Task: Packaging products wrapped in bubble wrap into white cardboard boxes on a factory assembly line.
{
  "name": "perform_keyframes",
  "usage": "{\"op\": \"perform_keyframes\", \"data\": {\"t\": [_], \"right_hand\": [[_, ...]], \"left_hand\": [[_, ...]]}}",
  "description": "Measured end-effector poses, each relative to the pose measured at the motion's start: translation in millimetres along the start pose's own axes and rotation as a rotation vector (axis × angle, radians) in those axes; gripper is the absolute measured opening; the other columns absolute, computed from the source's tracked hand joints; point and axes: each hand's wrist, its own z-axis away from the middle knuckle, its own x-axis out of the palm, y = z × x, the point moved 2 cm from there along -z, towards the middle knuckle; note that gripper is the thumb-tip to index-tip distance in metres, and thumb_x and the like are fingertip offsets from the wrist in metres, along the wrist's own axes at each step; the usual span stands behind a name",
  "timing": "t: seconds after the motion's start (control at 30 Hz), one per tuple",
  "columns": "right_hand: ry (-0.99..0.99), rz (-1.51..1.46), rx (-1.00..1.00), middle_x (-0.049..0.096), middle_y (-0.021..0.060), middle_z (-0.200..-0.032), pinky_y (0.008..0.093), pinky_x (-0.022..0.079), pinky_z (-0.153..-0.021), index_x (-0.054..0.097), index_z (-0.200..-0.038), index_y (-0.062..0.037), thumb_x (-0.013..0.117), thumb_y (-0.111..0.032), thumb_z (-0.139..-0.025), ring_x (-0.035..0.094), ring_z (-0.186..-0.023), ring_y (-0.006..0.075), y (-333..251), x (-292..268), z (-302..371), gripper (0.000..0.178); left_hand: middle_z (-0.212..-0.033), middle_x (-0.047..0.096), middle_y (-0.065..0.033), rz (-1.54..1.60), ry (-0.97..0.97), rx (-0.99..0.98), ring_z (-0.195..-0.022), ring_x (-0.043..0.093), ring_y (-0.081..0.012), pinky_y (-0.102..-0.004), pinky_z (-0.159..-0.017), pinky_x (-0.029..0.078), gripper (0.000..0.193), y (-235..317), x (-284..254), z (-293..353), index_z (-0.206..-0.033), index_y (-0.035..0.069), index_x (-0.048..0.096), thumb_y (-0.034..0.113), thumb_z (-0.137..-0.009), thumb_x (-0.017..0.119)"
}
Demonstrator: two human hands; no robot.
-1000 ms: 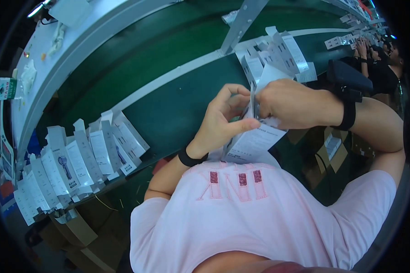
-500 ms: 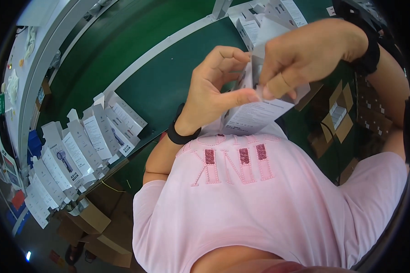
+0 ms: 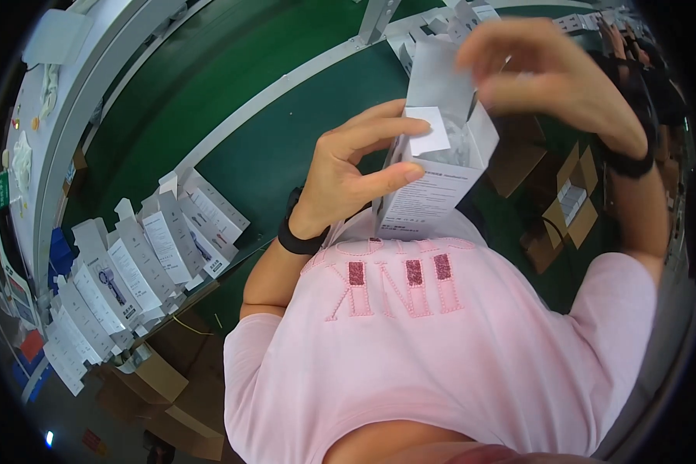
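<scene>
A white carton (image 3: 433, 193) stands in front of my chest, its top open and its tall end flap (image 3: 439, 81) raised. My left hand (image 3: 356, 166) grips its left side, with the thumb on the printed face and the fingers at a folded-in side flap (image 3: 428, 133). Inside the carton lies something wrapped in clear plastic (image 3: 458, 145); its kind cannot be made out. My right hand (image 3: 537, 73) is in the air by the raised flap's right edge. Its fingers are blurred but apart, with nothing seen between them.
Several white printed cartons (image 3: 162, 232) stand in a leaning row on the green bench (image 3: 274, 139) at left. More white cartons (image 3: 460, 23) are beyond my hands. Brown cardboard boxes (image 3: 572, 197) sit lower right, others (image 3: 162, 379) lower left. A metal upright (image 3: 377, 22) rises at the back.
My right hand has come out of the carton's opening and moved up and right, its fingers parting. The wrapped contents now show. My left hand still holds the carton, its fingers now at the side flap.
</scene>
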Motion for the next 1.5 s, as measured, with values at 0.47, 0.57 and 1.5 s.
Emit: {"op": "perform_keyframes", "data": {"t": [0.47,0.57,1.5], "right_hand": [[0.46,-0.566,-0.374,0.054,0.0177,-0.134,0.0321,0.041,-0.1,0.052,-0.133,-0.002,0.054,-0.038,-0.093,0.054,-0.119,0.0231,92.9,103.5,3.8,0.054],[0.445,-0.612,-0.33,0.057,0.015,-0.13,0.0321,0.043,-0.097,0.06,-0.126,-0.0031,0.053,-0.026,-0.095,0.056,-0.115,0.0232,78.0,98.1,5.3,0.039],[1.113,0.174,0.277,0.052,0.0138,-0.129,0.0322,0.042,-0.097,0.045,-0.138,-0.0052,0.069,-0.012,-0.077,0.053,-0.114,0.0218,190.6,-94.5,119.1,0.066]], "left_hand": [[-0.124,0.057,-0.016,0.006,0.083,-0.141,-0.109,0.058,-0.0236,-0.0346,-0.088,0.052,0.042,-19.7,-0.3,-16.2,-0.119,-0.001,0.055,0.009,-0.082,0.073],[-0.123,0.058,-0.0172,0.038,0.074,-0.174,-0.11,0.058,-0.0249,-0.0355,-0.089,0.051,0.048,-25.5,-2.1,-19.6,-0.121,-0.001,0.049,0.006,-0.081,0.074],[-0.137,0.044,-0.0287,-0.998,0.377,-0.319,-0.124,0.049,-0.0325,-0.0376,-0.101,0.042,0.112,-197.8,-351.1,-263.1,-0.146,-0.006,0.021,0.035,-0.064,0.086]]}}
